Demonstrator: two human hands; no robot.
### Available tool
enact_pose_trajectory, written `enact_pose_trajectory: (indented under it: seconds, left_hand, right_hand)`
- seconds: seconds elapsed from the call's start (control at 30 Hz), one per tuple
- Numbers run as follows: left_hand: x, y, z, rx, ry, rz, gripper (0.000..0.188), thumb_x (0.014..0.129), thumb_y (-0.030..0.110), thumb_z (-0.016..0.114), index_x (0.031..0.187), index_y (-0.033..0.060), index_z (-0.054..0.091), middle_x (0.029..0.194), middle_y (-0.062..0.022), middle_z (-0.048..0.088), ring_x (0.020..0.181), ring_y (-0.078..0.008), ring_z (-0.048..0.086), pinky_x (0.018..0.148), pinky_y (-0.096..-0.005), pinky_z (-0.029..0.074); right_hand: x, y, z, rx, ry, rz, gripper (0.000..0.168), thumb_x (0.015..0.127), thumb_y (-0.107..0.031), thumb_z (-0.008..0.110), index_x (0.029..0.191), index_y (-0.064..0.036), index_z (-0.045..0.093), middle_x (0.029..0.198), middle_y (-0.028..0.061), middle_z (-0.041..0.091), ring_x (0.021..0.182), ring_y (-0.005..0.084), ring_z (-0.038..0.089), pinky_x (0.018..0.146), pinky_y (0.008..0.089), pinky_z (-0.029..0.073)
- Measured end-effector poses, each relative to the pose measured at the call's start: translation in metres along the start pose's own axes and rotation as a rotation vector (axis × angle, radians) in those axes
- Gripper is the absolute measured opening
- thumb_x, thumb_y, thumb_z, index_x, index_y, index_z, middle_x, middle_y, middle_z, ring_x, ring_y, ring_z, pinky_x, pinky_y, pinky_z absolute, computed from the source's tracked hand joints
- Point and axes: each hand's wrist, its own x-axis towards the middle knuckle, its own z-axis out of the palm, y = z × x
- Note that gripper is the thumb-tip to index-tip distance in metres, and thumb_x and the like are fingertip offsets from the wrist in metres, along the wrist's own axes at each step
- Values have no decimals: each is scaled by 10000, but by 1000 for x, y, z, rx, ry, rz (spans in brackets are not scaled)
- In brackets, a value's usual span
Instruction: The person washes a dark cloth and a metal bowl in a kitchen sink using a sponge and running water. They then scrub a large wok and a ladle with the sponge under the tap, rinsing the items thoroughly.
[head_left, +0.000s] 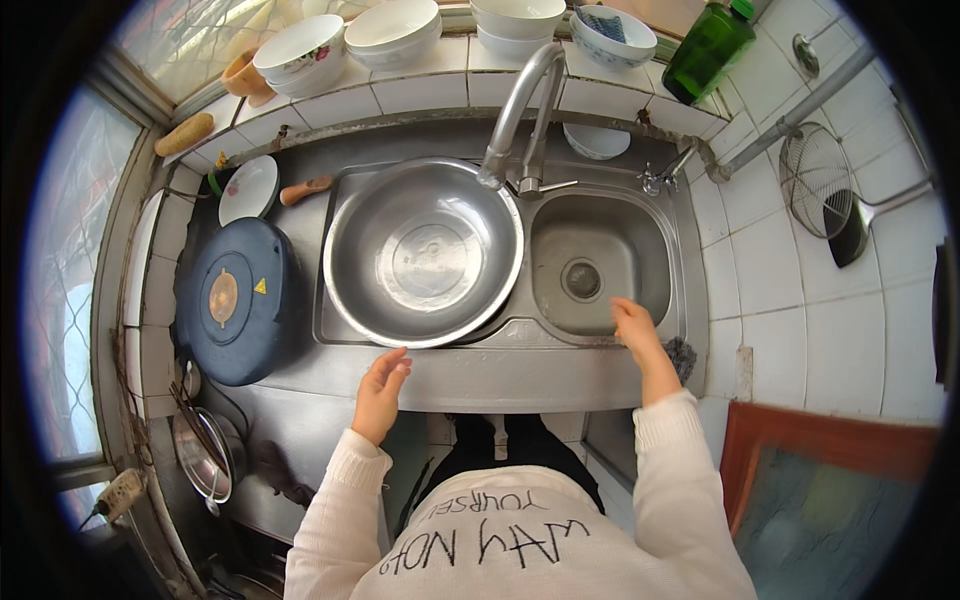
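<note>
My left hand (382, 391) hovers over the front rim of the steel counter, just below the near edge of a large, empty metal basin (424, 252). Its fingers are slightly bent and hold nothing. My right hand (634, 325) is over the front right part of the small sink (600, 262), its fingers curled together; whether anything lies within them cannot be told. Behind the basin stands a curved metal faucet (525, 112), its spout above the basin's back right rim. A dark scrubbing pad (680, 358) lies by my right wrist.
A round blue appliance (240, 300), a plate (249, 190) and a wooden-handled tool (306, 190) lie left of the basin. Stacked bowls (394, 34) and a green bottle (709, 52) line the tiled ledge. A wire strainer (816, 180) hangs right. A steel pot (206, 454) stands lower left.
</note>
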Motion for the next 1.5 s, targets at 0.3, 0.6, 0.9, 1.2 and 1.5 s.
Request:
enact_pose_trajectory:
  seconds: [0.3, 0.6, 0.9, 1.2, 1.5]
  left_hand:
    - [-26, 1, 57, -61, 22, -112, 306, 919, 112, 481, 1204, 4, 509, 1063, -98, 599, 1000, -165, 546, 903, -286, 406]
    - [-37, -17, 61, -4, 211, -186, 287, 918, 110, 478, 1180, 5, 529, 1054, -98, 602, 1002, -172, 550, 902, -293, 407]
    - [-24, -3, 67, 100, 187, -137, 286, 911, 107, 494, 1176, 11, 536, 1049, -105, 615, 984, -163, 562, 876, -284, 419]
    - [-13, -2, 68, 182, 130, -32, 291, 898, 113, 507, 1169, 17, 551, 1037, -131, 631, 966, -176, 582, 838, -290, 444]
    - [-23, -2, 65, 282, 107, 20, 282, 885, 106, 524, 1151, 22, 566, 1027, -120, 637, 931, -184, 601, 813, -287, 457]
  right_hand:
    - [157, 77, 38, -638, -149, 247, 291, 824, -198, 553, 1008, 11, 639, 1029, 172, 642, 977, 285, 609, 816, 368, 459]
    - [176, 82, 64, -426, -6, 330, 337, 770, -234, 613, 980, 29, 634, 1049, 229, 612, 986, 376, 586, 838, 411, 459]
    - [163, 33, 64, -708, 22, 142, 324, 763, -286, 631, 983, -49, 644, 998, 171, 642, 930, 345, 614, 796, 414, 497]
    - [144, -8, -1, -897, 55, -50, 257, 769, -245, 586, 965, -81, 616, 925, 149, 659, 878, 314, 636, 730, 418, 513]
    - [146, 8, -40, -830, 188, 12, 177, 782, -260, 597, 884, -116, 588, 883, 128, 656, 848, 329, 627, 732, 430, 490]
